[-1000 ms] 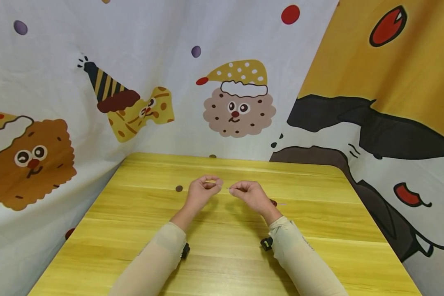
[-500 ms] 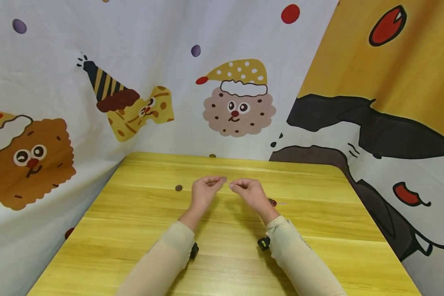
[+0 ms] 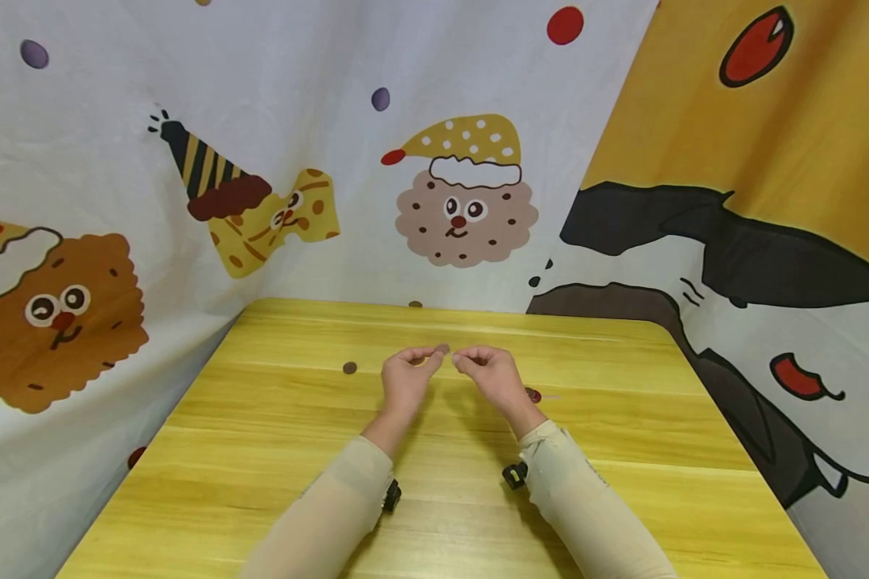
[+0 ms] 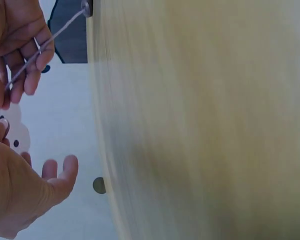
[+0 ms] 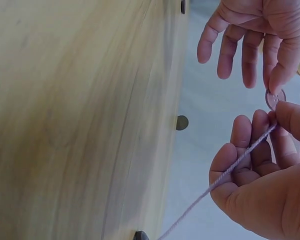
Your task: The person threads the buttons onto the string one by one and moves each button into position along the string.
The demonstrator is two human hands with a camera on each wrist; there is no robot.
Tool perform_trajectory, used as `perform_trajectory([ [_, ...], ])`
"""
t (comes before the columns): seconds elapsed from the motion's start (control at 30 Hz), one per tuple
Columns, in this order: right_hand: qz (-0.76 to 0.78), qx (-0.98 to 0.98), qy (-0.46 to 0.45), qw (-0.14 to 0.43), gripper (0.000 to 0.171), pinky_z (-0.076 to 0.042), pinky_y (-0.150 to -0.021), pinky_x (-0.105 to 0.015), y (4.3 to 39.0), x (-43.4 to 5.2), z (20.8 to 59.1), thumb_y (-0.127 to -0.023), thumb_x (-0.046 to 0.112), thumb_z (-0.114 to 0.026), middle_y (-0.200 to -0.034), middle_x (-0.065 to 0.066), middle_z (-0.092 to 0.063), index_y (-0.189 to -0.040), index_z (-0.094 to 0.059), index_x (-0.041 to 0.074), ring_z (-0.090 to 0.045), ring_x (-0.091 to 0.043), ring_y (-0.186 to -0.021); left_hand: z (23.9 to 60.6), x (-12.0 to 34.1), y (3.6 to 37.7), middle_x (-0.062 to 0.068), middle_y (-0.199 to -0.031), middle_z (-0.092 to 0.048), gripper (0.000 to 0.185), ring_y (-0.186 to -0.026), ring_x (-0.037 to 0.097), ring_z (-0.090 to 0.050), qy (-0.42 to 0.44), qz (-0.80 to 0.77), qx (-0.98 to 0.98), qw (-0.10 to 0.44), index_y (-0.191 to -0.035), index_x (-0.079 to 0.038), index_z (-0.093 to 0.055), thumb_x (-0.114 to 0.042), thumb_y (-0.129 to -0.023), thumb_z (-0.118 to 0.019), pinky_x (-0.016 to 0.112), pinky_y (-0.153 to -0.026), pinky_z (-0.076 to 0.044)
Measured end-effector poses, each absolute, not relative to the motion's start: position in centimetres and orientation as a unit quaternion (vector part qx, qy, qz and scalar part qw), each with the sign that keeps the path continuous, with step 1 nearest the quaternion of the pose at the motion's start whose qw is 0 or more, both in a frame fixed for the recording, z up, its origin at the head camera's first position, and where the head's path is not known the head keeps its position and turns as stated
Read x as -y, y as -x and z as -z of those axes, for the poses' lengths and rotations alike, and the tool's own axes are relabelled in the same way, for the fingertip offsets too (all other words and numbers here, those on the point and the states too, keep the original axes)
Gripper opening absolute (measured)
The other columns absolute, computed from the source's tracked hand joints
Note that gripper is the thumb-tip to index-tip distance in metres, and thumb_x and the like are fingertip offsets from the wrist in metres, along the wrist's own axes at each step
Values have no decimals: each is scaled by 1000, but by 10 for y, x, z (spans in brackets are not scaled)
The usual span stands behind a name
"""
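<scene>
My left hand point(image 3: 405, 382) pinches a round brownish button point(image 5: 276, 98) by its edge between thumb and forefinger; small holes show in it. Facing it, my right hand point(image 3: 494, 376) pinches a lilac yarn point(image 5: 230, 170) near one end, its fingertips close against the button. Whether the yarn tip enters a hole cannot be seen. From the right hand the yarn slants across the palm and down towards a dark button point(image 4: 87, 7) on the table. In the head view, red and dark buttons point(image 3: 533, 395) lie beside the right wrist, with a bit of yarn sticking out to their right.
A single dark brown button point(image 3: 350, 367) lies on the wooden table point(image 3: 449, 515), left of the left hand. Behind the table hangs a printed curtain point(image 3: 319, 72). Each forearm carries a small black wrist camera point(image 3: 515, 475).
My left hand has moved right and slightly away from me, bringing the button up to the right fingertips. My right hand has shifted only slightly.
</scene>
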State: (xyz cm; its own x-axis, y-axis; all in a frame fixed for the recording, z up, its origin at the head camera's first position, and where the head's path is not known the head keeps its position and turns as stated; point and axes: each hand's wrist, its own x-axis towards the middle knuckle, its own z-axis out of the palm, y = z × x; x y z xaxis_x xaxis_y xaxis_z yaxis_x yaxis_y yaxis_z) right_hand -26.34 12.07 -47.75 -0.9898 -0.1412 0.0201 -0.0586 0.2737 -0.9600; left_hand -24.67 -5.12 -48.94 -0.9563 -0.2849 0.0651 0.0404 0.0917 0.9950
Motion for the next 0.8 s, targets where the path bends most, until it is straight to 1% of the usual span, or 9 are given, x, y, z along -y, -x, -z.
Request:
perform_trajectory([
  [0.13,589,-806,51,32,30,-56,-100,-48,263,-119,477,-102,33,-75,-115,-7,-78,-111,-81,6,-69,-22,-108,490,46,246,8,-122,-79,17,-124,35,-67,-96,667,727,135,-97,-11,-84,-27,-92,-87,37,-89,-62],
  [0.27,580,-813,39,33,28,-54,-106,-48,263,-119,477,-101,34,-76,-120,-7,-79,-109,-83,9,-68,-26,-118,489,44,244,10,-124,-79,14,-120,28,-70,-100,676,716,139,-94,-10,-84,-23,-91,-88,23,-67,-57],
  [0.37,581,-813,32,37,30,-51,-111,-53,263,-118,477,-101,34,-76,-123,-8,-79,-110,-83,7,-67,-28,-124,489,42,244,11,-119,-81,11,-95,26,-76,-94,686,708,138,-94,-10,-83,-20,-91,-87,17,-51,-45],
  [0.47,585,-810,26,41,30,-51,-112,-54,263,-118,477,-100,34,-77,-124,-9,-79,-110,-83,7,-67,-29,-126,489,42,244,12,-112,-83,10,-69,26,-73,-85,691,704,141,-95,-7,-83,-16,-91,-87,16,-44,-36],
  [0.5,586,-809,24,41,29,-51,-112,-54,264,-117,477,-100,34,-77,-124,-9,-79,-109,-83,7,-67,-29,-126,489,41,244,12,-111,-83,10,-69,26,-73,-83,688,706,145,-94,-7,-83,-15,-91,-87,17,-44,-37],
  [0.53,587,-809,23,41,28,-51,-112,-54,264,-117,478,-100,33,-77,-124,-10,-79,-109,-83,8,-67,-29,-126,489,41,244,13,-112,-83,9,-75,23,-75,-81,687,707,150,-94,-6,-83,-14,-91,-86,17,-45,-39],
  [0.6,589,-807,21,40,26,-51,-112,-53,264,-116,478,-100,32,-78,-124,-10,-79,-108,-84,8,-67,-29,-125,489,40,244,13,-114,-82,9,-90,27,-77,-78,679,712,160,-93,-5,-83,-13,-90,-87,18,-50,-46],
  [0.7,596,-802,20,39,26,-51,-112,-52,264,-115,478,-99,31,-78,-124,-11,-79,-108,-83,7,-68,-29,-125,489,38,243,13,-115,-79,7,-113,29,-73,-76,661,725,179,-91,-6,-84,-12,-88,-88,25,-69,-60],
  [0.8,605,-795,17,40,26,-50,-113,-53,263,-114,477,-99,30,-77,-126,-11,-78,-108,-83,7,-67,-29,-126,488,37,243,13,-111,-78,6,-114,31,-72,-73,650,732,191,-89,-6,-84,-11,-87,-89,37,-85,-64],
])
